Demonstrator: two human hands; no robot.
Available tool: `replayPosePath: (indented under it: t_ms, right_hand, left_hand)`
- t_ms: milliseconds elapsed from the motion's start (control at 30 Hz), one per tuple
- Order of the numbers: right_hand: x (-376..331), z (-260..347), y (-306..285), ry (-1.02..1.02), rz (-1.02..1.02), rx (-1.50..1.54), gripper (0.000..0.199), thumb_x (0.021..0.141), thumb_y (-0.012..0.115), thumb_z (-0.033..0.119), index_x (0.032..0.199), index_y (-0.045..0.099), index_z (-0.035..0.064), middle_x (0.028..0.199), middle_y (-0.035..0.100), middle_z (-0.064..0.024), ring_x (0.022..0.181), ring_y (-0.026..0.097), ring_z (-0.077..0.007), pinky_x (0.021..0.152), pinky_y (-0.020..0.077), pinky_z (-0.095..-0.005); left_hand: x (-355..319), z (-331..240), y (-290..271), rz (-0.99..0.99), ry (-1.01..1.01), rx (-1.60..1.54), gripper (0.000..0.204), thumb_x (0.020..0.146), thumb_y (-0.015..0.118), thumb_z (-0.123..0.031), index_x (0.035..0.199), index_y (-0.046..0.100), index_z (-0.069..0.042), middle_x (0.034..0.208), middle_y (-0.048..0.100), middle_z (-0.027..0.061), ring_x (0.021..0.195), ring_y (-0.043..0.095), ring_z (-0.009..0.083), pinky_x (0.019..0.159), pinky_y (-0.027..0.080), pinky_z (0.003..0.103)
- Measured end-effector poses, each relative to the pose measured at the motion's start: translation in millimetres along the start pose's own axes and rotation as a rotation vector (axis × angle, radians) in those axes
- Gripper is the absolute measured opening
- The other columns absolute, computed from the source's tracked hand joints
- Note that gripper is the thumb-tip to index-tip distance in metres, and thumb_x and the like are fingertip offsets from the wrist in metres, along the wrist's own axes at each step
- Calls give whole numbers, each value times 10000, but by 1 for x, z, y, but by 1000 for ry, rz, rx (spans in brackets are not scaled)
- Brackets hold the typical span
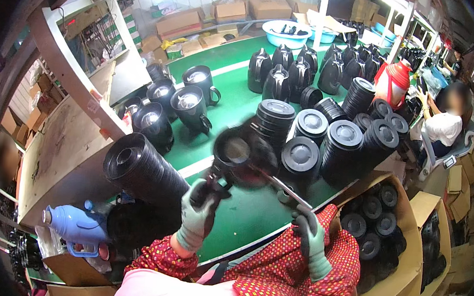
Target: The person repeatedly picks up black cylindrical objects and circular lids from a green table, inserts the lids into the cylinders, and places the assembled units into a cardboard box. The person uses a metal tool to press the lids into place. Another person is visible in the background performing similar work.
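Table (pixel 247 219) runs green before me. At its far side stand grouped black jugs (pixel 279 79), which I judge finished; at left, open mugs (pixel 188 107) seem still to be worked, though I can't be sure. One blurred mug (pixel 239 153) hangs above the table ahead of my hands, apparently midway. My left hand (pixel 201 204) has its grip round what looks like its handle (pixel 220 186); my right hand (pixel 309 231) clasps a metal rod (pixel 290 193) angled toward that mug, contact unclear.

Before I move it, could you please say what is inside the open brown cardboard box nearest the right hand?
Round black lid-like pieces show inside the cardboard box; whatever lies beneath them is covered.
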State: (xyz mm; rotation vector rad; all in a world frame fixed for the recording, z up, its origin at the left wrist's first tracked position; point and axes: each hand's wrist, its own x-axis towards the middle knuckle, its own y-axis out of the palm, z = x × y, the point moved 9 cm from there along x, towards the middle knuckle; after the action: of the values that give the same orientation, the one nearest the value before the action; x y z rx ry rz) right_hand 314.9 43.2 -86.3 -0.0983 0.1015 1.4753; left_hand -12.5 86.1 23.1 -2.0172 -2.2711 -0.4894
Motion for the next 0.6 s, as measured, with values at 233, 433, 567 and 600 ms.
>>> replayPosePath:
  t_ms: [233,433,567,600]
  right_hand:
    - [-25,32,34,-553,49,-659,357,899,784,169,1230,734,44,1086,755,-171,973,731,-350,863,578,-429]
    - [-24,41,26,-610,18,-605,313,879,750,89,1185,747,26,1008,743,-176,886,726,-355,796,575,-424]
    - [-21,50,32,-624,71,-603,328,852,744,45,1177,746,4,1032,751,-178,915,735,-362,817,583,-428]
    - [-22,48,31,-618,63,-610,331,847,744,44,1175,747,2,1034,753,-176,920,737,-362,822,584,-429]
  left_hand:
    - [187,69,-26,-325,294,113,561,962,797,-104,1430,525,42,1135,706,90,928,659,119,785,543,263]
    - [288,184,5,-328,-118,-24,230,983,784,-167,1100,685,5,932,723,37,770,634,116,669,523,271]
    - [306,229,-21,-279,-40,408,581,886,851,-399,1231,669,31,1056,728,158,923,691,314,865,550,395]
    - [296,217,-12,-347,15,590,696,862,866,-426,1326,614,29,1262,633,196,1036,670,337,891,555,408]
